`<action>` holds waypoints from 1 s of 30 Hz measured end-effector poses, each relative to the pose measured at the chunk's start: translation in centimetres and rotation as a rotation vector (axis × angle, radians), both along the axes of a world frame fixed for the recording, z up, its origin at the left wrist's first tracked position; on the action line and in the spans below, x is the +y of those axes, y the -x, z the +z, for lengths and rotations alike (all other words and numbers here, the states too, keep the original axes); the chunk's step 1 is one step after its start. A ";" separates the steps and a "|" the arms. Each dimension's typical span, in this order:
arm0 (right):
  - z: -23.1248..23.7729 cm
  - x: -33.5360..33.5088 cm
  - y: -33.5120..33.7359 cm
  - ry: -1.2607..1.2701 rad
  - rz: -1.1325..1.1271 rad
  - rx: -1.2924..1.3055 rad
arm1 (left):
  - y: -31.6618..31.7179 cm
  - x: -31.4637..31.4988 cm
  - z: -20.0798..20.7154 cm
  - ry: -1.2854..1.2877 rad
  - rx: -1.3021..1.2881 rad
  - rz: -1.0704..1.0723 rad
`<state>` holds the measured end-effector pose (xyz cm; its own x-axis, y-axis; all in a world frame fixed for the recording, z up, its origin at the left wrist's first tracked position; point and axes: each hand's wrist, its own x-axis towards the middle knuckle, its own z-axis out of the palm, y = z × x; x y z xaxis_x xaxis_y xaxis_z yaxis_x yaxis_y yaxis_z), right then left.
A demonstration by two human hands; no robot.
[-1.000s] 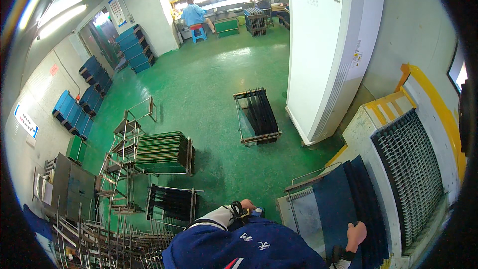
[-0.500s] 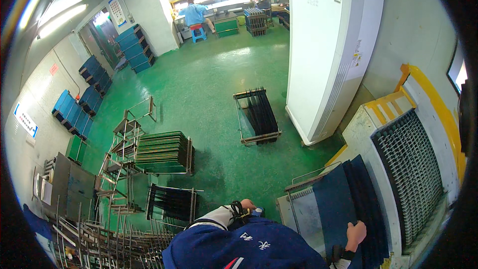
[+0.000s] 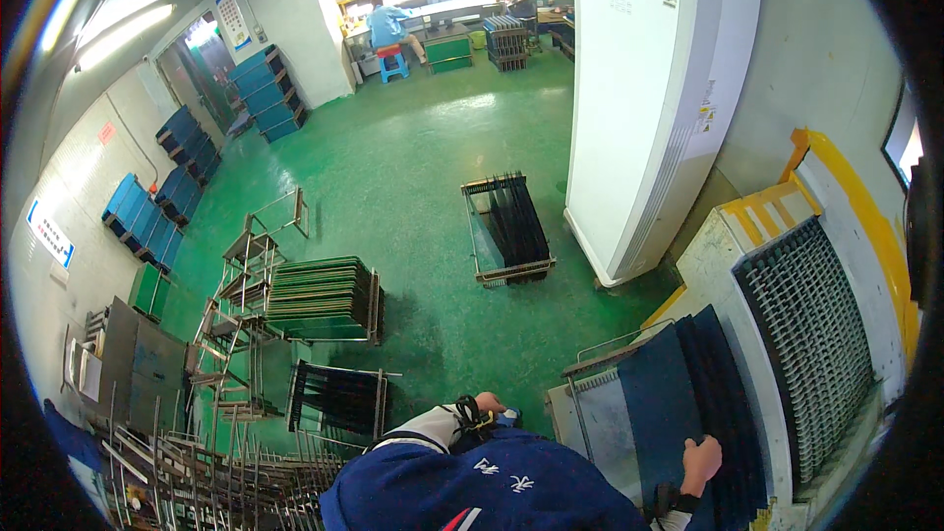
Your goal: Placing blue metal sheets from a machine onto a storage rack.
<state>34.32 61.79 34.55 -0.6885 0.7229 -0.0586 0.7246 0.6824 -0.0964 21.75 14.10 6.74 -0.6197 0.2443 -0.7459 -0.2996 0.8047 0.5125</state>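
Observation:
My right hand is closed at the edge of a dark blue panel, one of several standing side by side in a metal rack at the lower right. The panels look thin and flat, like boards. My left hand is in front of my body, its fingers mostly hidden. Beside it shows a small pale blue thing, too little of it to name. Whether the left hand holds it is unclear.
A conveyor with rows of rollers stands at the right. Racks of black panels and green boards stand on the green floor. A tall white cabinet rises ahead. Stacked blue bins line the left; people sit at a far bench.

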 end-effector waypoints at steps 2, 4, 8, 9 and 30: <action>0.4 -0.4 -0.2 -0.006 -0.012 -0.004 | -0.1 0.4 0.4 -0.009 -0.043 0.038; 0.8 -1.1 0.2 0.005 0.024 0.015 | -0.6 -1.3 -1.6 -0.038 0.070 -0.069; 0.1 -1.2 -1.4 -0.022 0.051 0.042 | 0.2 0.5 -1.5 -0.030 -0.015 -0.077; 0.3 -1.5 -1.5 -0.017 0.078 0.059 | 0.2 -0.5 -2.5 -0.095 0.102 -0.159; 18.9 4.5 -4.7 -0.077 0.141 0.245 | -0.1 0.9 4.3 -0.474 -0.421 0.487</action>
<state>39.03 66.28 53.45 -0.7695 0.6146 0.1736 0.5834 0.7870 -0.2005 21.82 15.03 10.99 -0.4278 0.3685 -0.8254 -0.8057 0.2584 0.5330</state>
